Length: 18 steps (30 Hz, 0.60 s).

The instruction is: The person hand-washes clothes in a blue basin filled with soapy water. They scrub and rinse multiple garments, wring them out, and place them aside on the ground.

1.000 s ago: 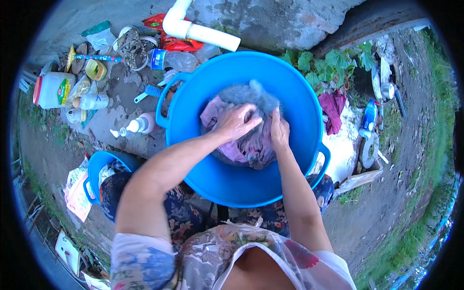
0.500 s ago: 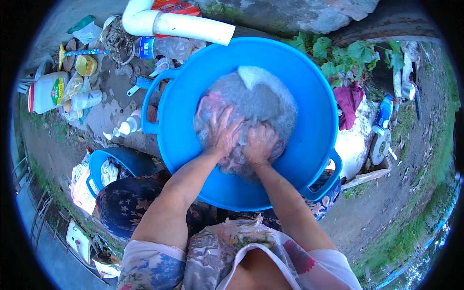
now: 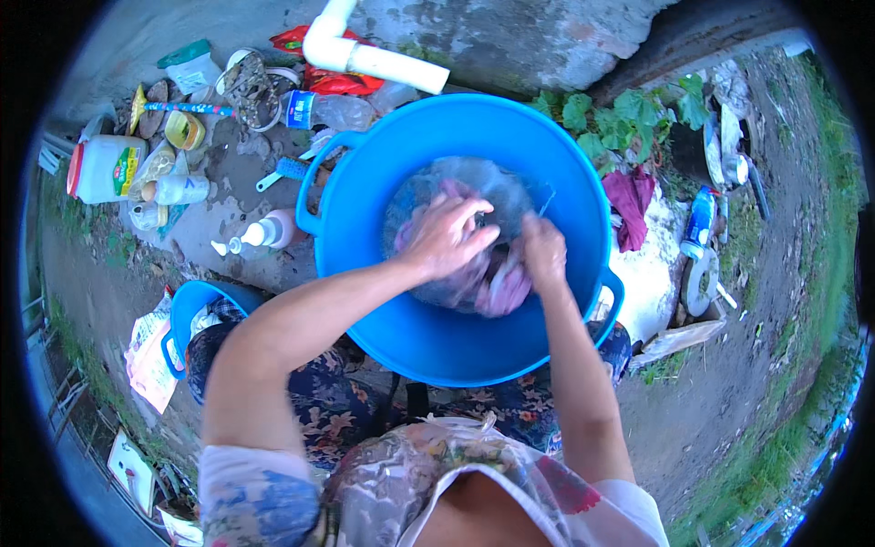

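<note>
A big round blue tub [image 3: 383,173] with handles stands on the ground before me, holding grey water and a wet pink-purple cloth [image 3: 497,284]. Both my hands are down in the tub on that cloth. My left hand [image 3: 444,239] presses on top of the bundle with fingers curled around it. My right hand [image 3: 543,252] grips the cloth's right side, fingers closed into the fabric. Most of the cloth is hidden under my hands and the murky water.
A white pipe [image 3: 365,56] ends above the tub's far rim. Left of the tub lie a pump bottle [image 3: 260,234], a white jar with red lid [image 3: 102,169], a plastic bottle [image 3: 324,111] and clutter. A small blue bucket [image 3: 193,308] sits at lower left. A dark red cloth [image 3: 631,202] lies right.
My hands have shifted within the tub, kneading the cloth; the cloth bundle looks more gathered under them than a second ago. My head view has swung slightly.
</note>
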Tool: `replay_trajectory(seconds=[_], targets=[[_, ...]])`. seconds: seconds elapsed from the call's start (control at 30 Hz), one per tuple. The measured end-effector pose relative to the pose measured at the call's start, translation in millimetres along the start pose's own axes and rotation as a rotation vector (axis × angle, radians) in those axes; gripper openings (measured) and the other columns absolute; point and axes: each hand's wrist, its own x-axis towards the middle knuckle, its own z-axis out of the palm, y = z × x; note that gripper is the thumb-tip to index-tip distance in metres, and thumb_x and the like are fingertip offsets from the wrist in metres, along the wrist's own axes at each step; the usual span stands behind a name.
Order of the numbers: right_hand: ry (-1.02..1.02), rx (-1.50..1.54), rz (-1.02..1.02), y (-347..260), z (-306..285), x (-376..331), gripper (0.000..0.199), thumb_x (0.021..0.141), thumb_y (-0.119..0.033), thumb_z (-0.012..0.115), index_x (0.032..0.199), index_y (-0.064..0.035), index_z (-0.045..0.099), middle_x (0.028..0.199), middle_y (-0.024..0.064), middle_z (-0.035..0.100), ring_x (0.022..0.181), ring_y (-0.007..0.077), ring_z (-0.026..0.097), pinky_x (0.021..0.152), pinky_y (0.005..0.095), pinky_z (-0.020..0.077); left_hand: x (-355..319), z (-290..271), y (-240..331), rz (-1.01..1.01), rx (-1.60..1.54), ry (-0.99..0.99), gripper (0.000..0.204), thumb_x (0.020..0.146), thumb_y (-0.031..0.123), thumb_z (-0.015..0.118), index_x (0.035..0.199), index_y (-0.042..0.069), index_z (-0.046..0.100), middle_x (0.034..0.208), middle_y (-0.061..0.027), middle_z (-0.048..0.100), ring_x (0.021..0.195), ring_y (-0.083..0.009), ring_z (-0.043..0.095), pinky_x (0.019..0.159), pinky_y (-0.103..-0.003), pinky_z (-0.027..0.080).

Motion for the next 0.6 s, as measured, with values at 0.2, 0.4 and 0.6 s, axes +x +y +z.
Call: replay_trajectory(seconds=[0.2, 0.4, 0.6], targets=[[-0.064, -0.654, -0.198, 1.7, 61.5, -108.2, 0.065, 0.081, -0.047, 0.061, 0.138, -0.0225, 0.041, 0.145, 0.0214, 0.025, 0.129, 0.0481, 0.026, 0.095, 0.0662, 0.0299, -71.0, 5.3, -18.5, -0.145, 0.598, -0.065, 0.056, 0.083, 0.043, 0.063, 0.134, 0.024, 0.049, 0.153, -0.0199, 0.007, 0.137, -0.0522, 0.002, 0.101, -0.071, 0.012], [0.182, -0.678, -0.45, 39.2, 102.6, -62.1, 0.046, 0.083, -0.035, 0.06, 0.124, -0.016, 0.053, 0.124, 0.0131, 0.051, 0.116, 0.0376, 0.042, 0.089, 0.0566, 0.0347, -58.8, 51.5, -77.7, -0.224, 0.686, 0.058, 0.049, 0.082, 0.038, 0.063, 0.129, 0.028, 0.053, 0.151, -0.0093, 0.021, 0.135, -0.0457, 0.017, 0.102, -0.068, 0.019], [-0.239, -0.916, -0.365, 15.3, 86.0, -20.2, 0.027, 0.077, -0.029, 0.062, 0.098, -0.0111, 0.063, 0.11, 0.0118, 0.059, 0.105, 0.0334, 0.049, 0.087, 0.05, 0.0355, -6.8, 27.5, -89.9, -0.253, 0.606, -0.297, 0.042, 0.076, 0.032, 0.066, 0.114, 0.015, 0.061, 0.13, -0.0116, 0.048, 0.127, -0.0374, 0.034, 0.101, -0.058, 0.028]])
